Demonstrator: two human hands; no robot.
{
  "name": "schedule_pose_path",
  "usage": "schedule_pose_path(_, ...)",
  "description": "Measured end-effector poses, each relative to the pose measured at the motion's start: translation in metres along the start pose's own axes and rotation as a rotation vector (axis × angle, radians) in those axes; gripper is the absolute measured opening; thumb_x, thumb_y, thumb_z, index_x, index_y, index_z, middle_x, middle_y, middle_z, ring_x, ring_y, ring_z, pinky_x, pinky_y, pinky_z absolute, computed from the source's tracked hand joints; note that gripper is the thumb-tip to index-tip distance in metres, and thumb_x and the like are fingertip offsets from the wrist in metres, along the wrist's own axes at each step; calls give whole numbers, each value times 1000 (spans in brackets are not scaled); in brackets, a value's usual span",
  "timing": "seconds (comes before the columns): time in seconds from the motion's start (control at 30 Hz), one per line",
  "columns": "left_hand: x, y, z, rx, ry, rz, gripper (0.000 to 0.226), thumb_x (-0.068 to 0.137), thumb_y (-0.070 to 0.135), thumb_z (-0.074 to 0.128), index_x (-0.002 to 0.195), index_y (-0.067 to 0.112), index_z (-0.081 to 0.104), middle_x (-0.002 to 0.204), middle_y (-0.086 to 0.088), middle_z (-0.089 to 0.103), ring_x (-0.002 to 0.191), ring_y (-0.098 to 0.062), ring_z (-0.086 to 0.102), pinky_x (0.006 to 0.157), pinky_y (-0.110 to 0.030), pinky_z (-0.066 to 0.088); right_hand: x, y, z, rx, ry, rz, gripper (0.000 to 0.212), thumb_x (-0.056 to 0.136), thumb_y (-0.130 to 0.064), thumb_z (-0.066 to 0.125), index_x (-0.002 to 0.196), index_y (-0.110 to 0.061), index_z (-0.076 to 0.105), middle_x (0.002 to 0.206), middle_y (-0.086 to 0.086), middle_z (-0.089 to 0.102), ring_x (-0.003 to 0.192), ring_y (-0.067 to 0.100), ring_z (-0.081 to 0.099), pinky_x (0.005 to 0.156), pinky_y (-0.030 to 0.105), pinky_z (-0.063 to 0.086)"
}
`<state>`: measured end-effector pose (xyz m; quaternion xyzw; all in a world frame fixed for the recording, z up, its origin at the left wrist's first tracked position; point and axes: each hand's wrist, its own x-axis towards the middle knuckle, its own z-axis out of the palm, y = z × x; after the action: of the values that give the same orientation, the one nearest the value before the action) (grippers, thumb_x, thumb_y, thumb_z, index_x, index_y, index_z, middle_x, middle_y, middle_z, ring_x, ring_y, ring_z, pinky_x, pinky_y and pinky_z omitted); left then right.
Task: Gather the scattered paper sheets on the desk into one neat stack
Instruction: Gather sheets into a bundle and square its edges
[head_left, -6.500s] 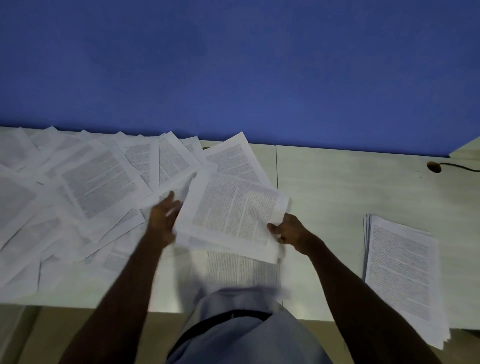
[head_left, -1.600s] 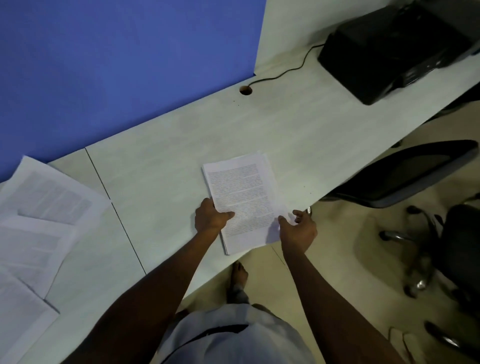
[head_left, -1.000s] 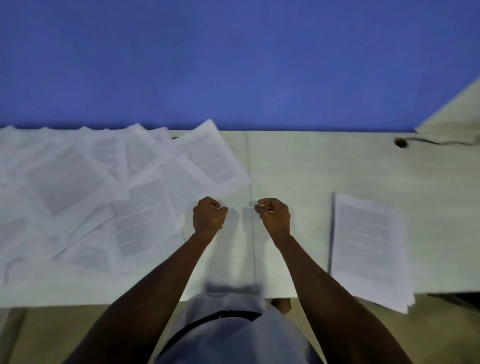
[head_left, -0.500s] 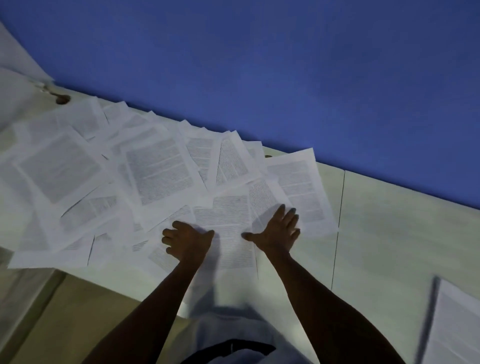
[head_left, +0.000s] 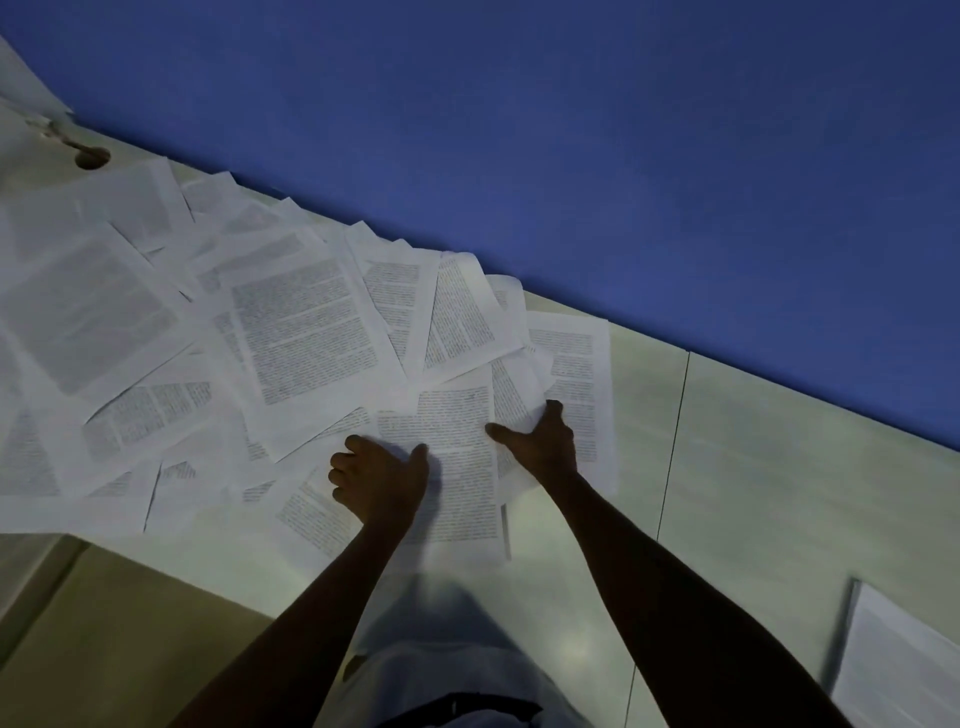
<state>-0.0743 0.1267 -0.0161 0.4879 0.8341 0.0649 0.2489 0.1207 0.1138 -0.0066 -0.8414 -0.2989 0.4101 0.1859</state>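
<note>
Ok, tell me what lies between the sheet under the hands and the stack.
Nothing visible does. The sheet, touched by the left hand and right hand, faces bare desk up to the stack at the lower right; only a seam crosses it.

1. A blue wall (head_left: 571, 156) runs along the far edge of the scene — plain and evenly coloured.
2. A round cable hole (head_left: 92, 157) sits in the surface at the far left, close to the wall.
3. A thin dark seam (head_left: 672, 441) crosses the surface from far to near, right of centre.
4. The person's pale shirt (head_left: 447, 639) shows at the near edge — a dark band (head_left: 462, 709) crosses it lower down.
5. A beige floor (head_left: 130, 623) lies at the near left.
</note>
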Motion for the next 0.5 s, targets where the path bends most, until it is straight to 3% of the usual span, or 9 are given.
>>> schedule_pose_path(0.1, -6, 5, 4, -91, -84, 37, 76, 77, 49, 77, 122, -3, 45, 120, -26, 54, 113, -44, 53, 93, -50, 46, 5, -2, 0, 97, -12, 65, 106, 72, -51, 89, 152, -11, 32, 153, 11, 45, 140, 33, 45, 112, 45, 42)
schedule_pose_path(0.23, -9, 2, 10, -265, -198, 158, 62, 79, 32, 82, 119, -4, 51, 113, -21, 59, 110, -38, 56, 90, -36, 43, 9, -7, 5, 59, -16, 137, 118, 56, -69, 87, 149, -15, 38, 149, 10, 46, 139, 32, 44, 116, 48, 39)
schedule_pose_path(0.33, -5, -1, 11, -321, -290, 218, 55, 78, 28, 84, 115, -3, 58, 98, -5, 63, 105, -32, 64, 84, -27, 42, 8, -11, 15, 438, -57, 158, 116, 45, -51, 96, 142, -15, 44, 138, 6, 58, 121, 27, 59, 103, 49, 54)
schedule_pose_path(0.4, -7, -1, 10, -330, -315, 260, 61, 77, 39, 83, 120, 3, 57, 98, -1, 64, 105, -30, 65, 89, -33, 50, 6, -11, 23, 513, -52, 132, 96, 61, -35, 96, 142, -12, 50, 135, 7, 62, 119, 28, 63, 101, 49, 56)
schedule_pose_path(0.5, -18, 8, 5, -237, -300, 403, 89, 66, 76, 69, 131, 17, 51, 127, -4, 61, 117, -24, 58, 99, -41, 50, -4, -9, 23, 533, -19, 73, 60, 80, -26, 85, 134, -13, 61, 127, 7, 69, 116, 30, 66, 98, 51, 58)
